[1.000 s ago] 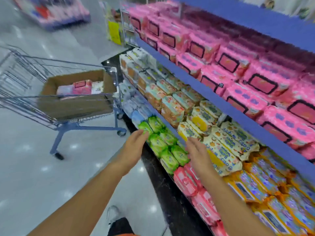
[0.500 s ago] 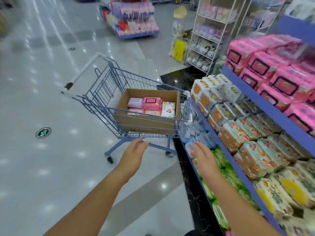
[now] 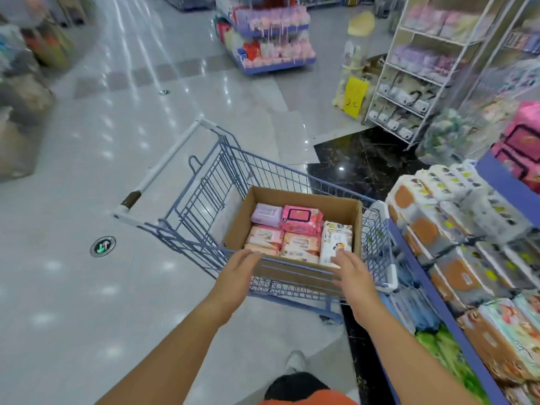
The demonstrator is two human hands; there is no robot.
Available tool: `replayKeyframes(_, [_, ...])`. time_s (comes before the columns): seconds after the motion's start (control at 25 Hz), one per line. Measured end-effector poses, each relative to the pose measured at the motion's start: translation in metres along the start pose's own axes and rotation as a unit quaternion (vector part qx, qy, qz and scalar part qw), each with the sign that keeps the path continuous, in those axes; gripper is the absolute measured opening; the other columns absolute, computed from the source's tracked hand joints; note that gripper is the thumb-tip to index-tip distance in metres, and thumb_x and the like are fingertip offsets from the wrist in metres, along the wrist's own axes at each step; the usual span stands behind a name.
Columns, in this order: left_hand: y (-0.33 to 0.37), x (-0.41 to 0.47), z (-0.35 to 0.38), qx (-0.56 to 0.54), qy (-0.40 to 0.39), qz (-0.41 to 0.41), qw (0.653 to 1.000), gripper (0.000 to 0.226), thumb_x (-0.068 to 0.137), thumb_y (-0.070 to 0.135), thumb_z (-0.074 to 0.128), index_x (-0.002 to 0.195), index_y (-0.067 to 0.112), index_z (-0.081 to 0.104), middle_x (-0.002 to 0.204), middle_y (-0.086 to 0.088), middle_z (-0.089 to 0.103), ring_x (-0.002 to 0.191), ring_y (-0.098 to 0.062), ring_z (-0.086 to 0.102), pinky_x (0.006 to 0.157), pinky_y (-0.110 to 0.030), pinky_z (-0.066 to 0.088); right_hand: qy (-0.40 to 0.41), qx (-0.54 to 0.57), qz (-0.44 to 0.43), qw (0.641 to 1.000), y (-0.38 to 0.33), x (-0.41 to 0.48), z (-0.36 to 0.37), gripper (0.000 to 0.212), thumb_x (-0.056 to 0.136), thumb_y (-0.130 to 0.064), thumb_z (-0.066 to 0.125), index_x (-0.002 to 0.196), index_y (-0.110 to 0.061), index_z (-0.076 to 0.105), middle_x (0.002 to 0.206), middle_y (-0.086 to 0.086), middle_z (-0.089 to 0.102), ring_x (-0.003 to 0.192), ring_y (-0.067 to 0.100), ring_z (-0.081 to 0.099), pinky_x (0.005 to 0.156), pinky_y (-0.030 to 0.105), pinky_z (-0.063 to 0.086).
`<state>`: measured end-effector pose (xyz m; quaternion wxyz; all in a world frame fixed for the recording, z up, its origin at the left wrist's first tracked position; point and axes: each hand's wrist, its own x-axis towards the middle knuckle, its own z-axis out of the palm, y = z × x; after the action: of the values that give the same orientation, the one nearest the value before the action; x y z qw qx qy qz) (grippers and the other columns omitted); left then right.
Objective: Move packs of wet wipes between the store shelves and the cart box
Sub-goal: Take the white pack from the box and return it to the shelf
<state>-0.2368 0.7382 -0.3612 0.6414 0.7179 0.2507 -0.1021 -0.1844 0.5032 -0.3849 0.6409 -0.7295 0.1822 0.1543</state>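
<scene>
Nearest, two bare hands, both empty. The left hand [image 3: 239,273] and right hand [image 3: 352,273] are spread flat with straight fingers, reaching over the near rim of one blue wire shopping cart [image 3: 204,200]. I can't tell whether either touches the cart.

One open brown cardboard box [image 3: 330,206] sits in the cart basket. It holds five wet-wipe packs that I can count from above:
- two peach packs [image 3: 264,238] at the near left and middle
- one white pack [image 3: 336,238] along the right wall, its near end under the right fingertips
- one lilac pack [image 3: 266,214] at the far left
- one pink pack with a black-framed lid [image 3: 302,219] beside it

An edge under the peach ones hints at a lower layer.

On the right, the blue-edged store shelves [image 3: 438,302] stand just beside the cart, stocked with green packs [image 3: 438,343] low down and white packs with orange lids [image 3: 420,229] further along.

Beyond are a white wire rack [image 3: 409,83], a yellow price sign [image 3: 355,96] and a far display stand [image 3: 271,45], which is blurred.
</scene>
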Motion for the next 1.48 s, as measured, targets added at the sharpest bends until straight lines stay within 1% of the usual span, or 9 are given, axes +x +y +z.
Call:
replayKeyframes(0.2, [0.041, 0.099, 0.005, 0.012, -0.008, -0.04, 0.999, 0.083, 0.066, 0.072, 0.055, 0.137, 0.029, 0.057, 0.14, 0.004, 0.06, 0.129, -0.018, 0.056, 0.113, -0.05, 0.042, 0.007, -0.066, 0.013, 0.998, -0.038, 0.098, 0.012, 0.049, 0.093, -0.058, 0.046, 0.133, -0.032, 0.054, 0.136, -0.003, 0.059, 0.123, 0.022, 0.057, 0.107, 0.05, 0.045])
replayKeyframes(0.28, [0.057, 0.129, 0.01, 0.017, -0.023, -0.062, 0.998, 0.079, 0.073, 0.07, 0.056, 0.14, 0.028, 0.055, 0.139, 0.004, 0.058, 0.127, -0.019, 0.056, 0.114, -0.049, 0.042, 0.026, -0.074, 0.031, 0.996, -0.047, 0.129, 0.011, 0.052, 0.093, -0.057, 0.047, 0.136, -0.028, 0.054, 0.138, -0.002, 0.059, 0.124, 0.023, 0.056, 0.109, 0.052, 0.043])
replayKeyframes(0.44, [0.067, 0.199, 0.019, 0.044, -0.052, -0.085, 0.994, 0.038, 0.1, 0.048, 0.051, 0.132, 0.028, 0.056, 0.134, 0.002, 0.06, 0.121, -0.018, 0.058, 0.108, -0.043, 0.044, 0.063, -0.092, 0.081, 0.99, -0.043, 0.18, 0.013, 0.046, 0.102, -0.043, 0.046, 0.14, -0.019, 0.053, 0.14, 0.003, 0.056, 0.126, 0.026, 0.054, 0.11, 0.053, 0.042])
replayKeyframes(0.56, [0.061, 0.252, 0.02, 0.079, -0.086, -0.11, 0.987, 0.054, 0.095, 0.056, 0.051, 0.14, 0.026, 0.052, 0.139, 0.002, 0.056, 0.124, -0.019, 0.055, 0.107, -0.042, 0.043, 0.086, -0.149, 0.133, 0.976, -0.024, 0.214, 0.02, 0.053, 0.101, -0.046, 0.046, 0.144, -0.016, 0.049, 0.145, 0.009, 0.053, 0.129, 0.029, 0.051, 0.109, 0.048, 0.041])
replayKeyframes(0.96, [0.002, 0.383, 0.051, 0.178, -0.146, -0.17, 0.958, 0.054, 0.1, 0.05, 0.052, 0.149, 0.03, 0.043, 0.137, 0.008, 0.052, 0.128, -0.016, 0.052, 0.105, -0.036, 0.041, 0.168, -0.396, 0.279, 0.858, 0.065, 0.349, 0.047, 0.125, 0.067, -0.067, 0.077, 0.154, -0.005, 0.012, 0.15, 0.017, 0.033, 0.136, 0.036, 0.037, 0.107, 0.045, 0.038])
replayKeyframes(1.12, [-0.032, 0.413, 0.099, 0.169, -0.197, -0.182, 0.948, 0.043, 0.102, 0.044, 0.052, 0.143, 0.031, 0.046, 0.133, 0.011, 0.055, 0.119, -0.011, 0.055, 0.091, -0.028, 0.045, 0.206, -0.478, 0.271, 0.81, 0.095, 0.369, 0.055, 0.127, 0.062, -0.063, 0.082, 0.15, -0.007, 0.01, 0.146, 0.014, 0.035, 0.133, 0.034, 0.04, 0.105, 0.046, 0.041])
replayKeyframes(1.32, [-0.042, 0.429, 0.135, 0.186, -0.325, -0.18, 0.91, 0.074, 0.086, 0.057, 0.07, 0.15, 0.036, 0.039, 0.142, 0.013, 0.051, 0.122, -0.007, 0.053, 0.082, -0.016, 0.043, 0.245, -0.309, 0.229, 0.89, 0.09, 0.356, 0.043, 0.105, 0.052, -0.049, 0.085, 0.137, -0.019, 0.031, 0.128, 0.006, 0.048, 0.12, 0.03, 0.05, 0.097, 0.05, 0.049])
replayKeyframes(1.4, [-0.037, 0.423, 0.135, 0.204, -0.407, -0.154, 0.877, 0.106, 0.065, 0.065, 0.084, 0.154, 0.044, 0.03, 0.146, 0.023, 0.046, 0.127, 0.004, 0.05, 0.097, -0.019, 0.044, 0.291, -0.128, 0.253, 0.914, 0.077, 0.349, 0.051, 0.099, 0.047, -0.045, 0.086, 0.13, -0.025, 0.036, 0.12, 0.001, 0.057, 0.108, 0.025, 0.06, 0.09, 0.05, 0.055])
replayKeyframes(1.48, [-0.025, 0.412, 0.125, 0.217, -0.437, -0.09, 0.868, 0.119, 0.054, 0.054, 0.095, 0.152, 0.049, 0.029, 0.142, 0.036, 0.041, 0.127, 0.015, 0.047, 0.105, -0.017, 0.044, 0.318, 0.108, 0.285, 0.898, 0.068, 0.344, 0.067, 0.092, 0.054, -0.032, 0.092, 0.131, -0.02, 0.042, 0.111, 0.001, 0.069, 0.095, 0.024, 0.071, 0.082, 0.048, 0.061])
